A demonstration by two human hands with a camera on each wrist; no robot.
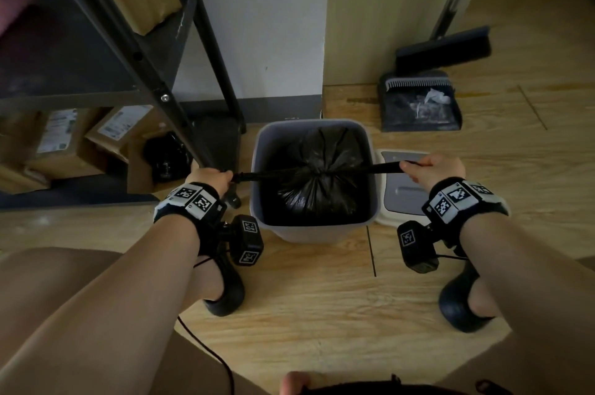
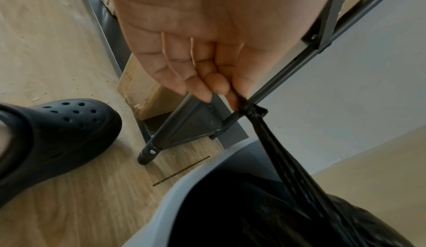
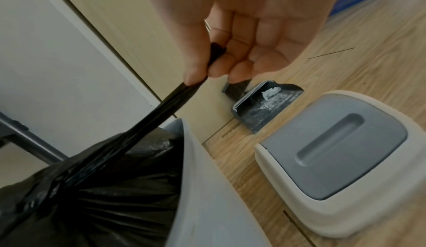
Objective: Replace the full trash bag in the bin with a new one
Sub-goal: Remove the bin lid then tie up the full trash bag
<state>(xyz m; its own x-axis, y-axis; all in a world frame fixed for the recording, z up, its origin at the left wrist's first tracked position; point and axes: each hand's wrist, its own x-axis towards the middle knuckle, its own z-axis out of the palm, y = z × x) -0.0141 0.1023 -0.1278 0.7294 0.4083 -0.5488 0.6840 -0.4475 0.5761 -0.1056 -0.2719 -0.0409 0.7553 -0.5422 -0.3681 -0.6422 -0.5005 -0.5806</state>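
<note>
A full black trash bag (image 1: 317, 178) sits inside the grey bin (image 1: 259, 166) on the wooden floor. Its top is gathered at the middle and two twisted black ends stretch out taut to either side. My left hand (image 1: 215, 178) pinches the left end (image 2: 253, 111) between thumb and fingers, left of the bin. My right hand (image 1: 428, 169) pinches the right end (image 3: 191, 90), over the bin's right side. The bag (image 3: 96, 192) fills the bin (image 3: 207, 187) in the right wrist view, and the bag (image 2: 288, 214) shows in the bin (image 2: 184, 187) in the left wrist view.
The bin's lid (image 1: 402, 191) lies on the floor right of the bin. A dustpan (image 1: 418, 104) and broom (image 1: 444, 46) stand at the back right. A black metal shelf (image 1: 135, 50) with cardboard boxes (image 1: 58, 140) is on the left. My black clogs (image 1: 225, 291) stand before the bin.
</note>
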